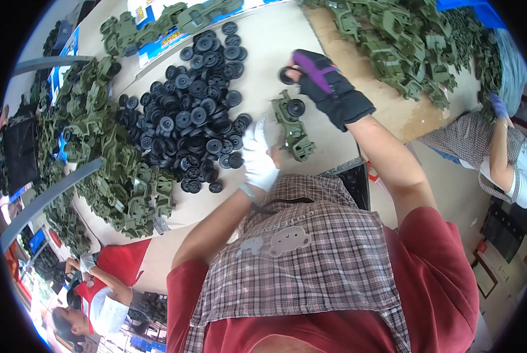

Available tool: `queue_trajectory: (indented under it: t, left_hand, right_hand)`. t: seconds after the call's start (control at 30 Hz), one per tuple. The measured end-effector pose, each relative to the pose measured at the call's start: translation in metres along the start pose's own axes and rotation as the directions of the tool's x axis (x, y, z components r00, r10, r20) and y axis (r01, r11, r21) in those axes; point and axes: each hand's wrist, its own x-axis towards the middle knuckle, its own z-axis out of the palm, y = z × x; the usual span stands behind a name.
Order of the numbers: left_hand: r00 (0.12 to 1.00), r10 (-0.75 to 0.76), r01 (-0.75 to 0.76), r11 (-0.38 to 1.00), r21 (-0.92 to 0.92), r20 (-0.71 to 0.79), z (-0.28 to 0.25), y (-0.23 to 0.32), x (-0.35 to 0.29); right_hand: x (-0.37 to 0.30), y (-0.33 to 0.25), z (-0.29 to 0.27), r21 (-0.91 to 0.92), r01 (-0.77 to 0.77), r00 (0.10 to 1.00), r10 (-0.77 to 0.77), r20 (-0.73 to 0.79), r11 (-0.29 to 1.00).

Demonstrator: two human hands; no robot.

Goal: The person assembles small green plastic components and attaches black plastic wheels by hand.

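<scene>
The broad, cream-topped desk (263,62) bears a sprawling heap of olive-green plastic vehicle bodies (113,176) at left and another green pile (399,53) at far right. Between them spreads a mound of round black plastic wheels (187,115). The right hand (328,85), in a black-and-purple glove, is past the vehicle's far end, its fingers pinching a wheel. The left hand (259,159), white-gloved, lies between mound and vehicle, fingers pointing away; I cannot tell whether they grip anything. The single olive-green plastic toy vehicle (293,132) sits right of that hand, long axis running away from the person, far end slanting left; which end is its front is unclear. A black ridged wheel (296,108) sits on its far half. Smallest is the pinched black ring-shaped wheel (286,75).
</scene>
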Motion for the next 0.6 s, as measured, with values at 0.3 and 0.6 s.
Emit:
queue_trajectory:
  t: [0.3,0.6]
  left_hand:
    - [0.566,0.494,-0.813,0.464,0.351,0.660,0.012,0.024,0.113]
    - [0.830,0.221,-0.439,0.826,0.355,0.511,0.011,0.030,0.032]
  right_hand:
    - [-0.108,0.082,-0.012,-0.256,0.060,0.995,-0.038,0.091,0.965]
    - [-0.125,0.050,-0.043,0.038,-0.066,0.994,0.063,0.088,0.997]
